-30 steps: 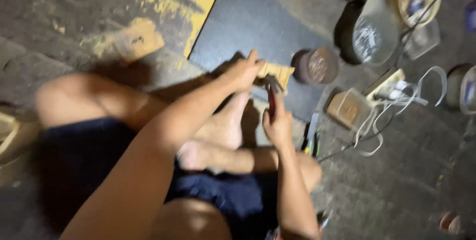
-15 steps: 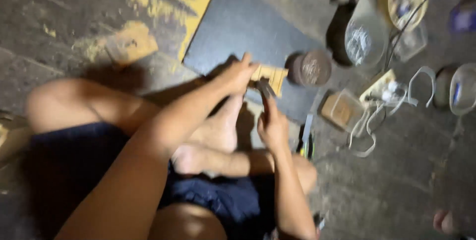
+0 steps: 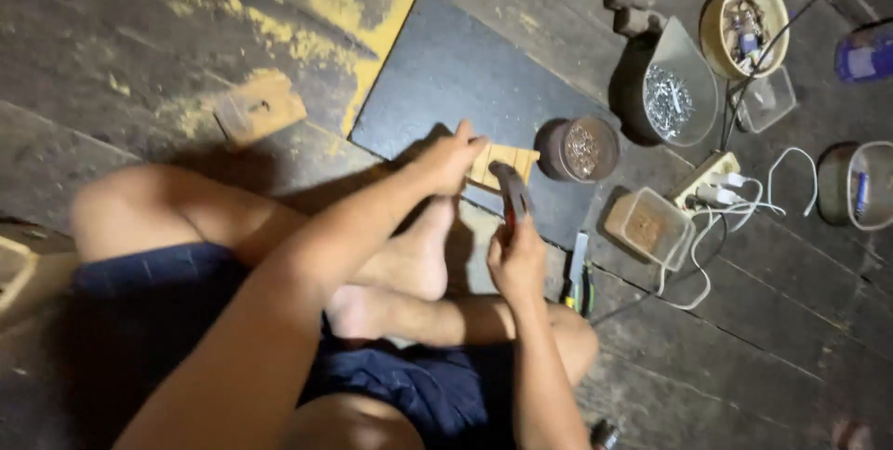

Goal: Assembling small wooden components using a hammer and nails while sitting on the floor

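On the dark mat (image 3: 446, 69) laid over the plank floor, we press our left hand (image 3: 445, 160) down on a small pale wooden piece (image 3: 502, 164), fingers spread flat over its near end so that it lies pinned against the mat. Our right hand (image 3: 517, 262) is closed tightly around the handle of a small hammer (image 3: 511, 194), whose head hangs just beside the wooden piece, near the left fingertips. Just to the right stands a round tin of small nails (image 3: 579, 149), touching the mat's edge; beyond it a clear bag of nails (image 3: 672, 97) and a square tub (image 3: 647, 225) sit near a white power strip with its cable (image 3: 718, 188). Pliers (image 3: 580, 284) lie on the floor by our knee.

As we judge it, the risk is plain: the hammer head is so close to the holding fingers that a slanted blow could strike them, or glance off and skid the piece sideways into the tin, spilling the nails
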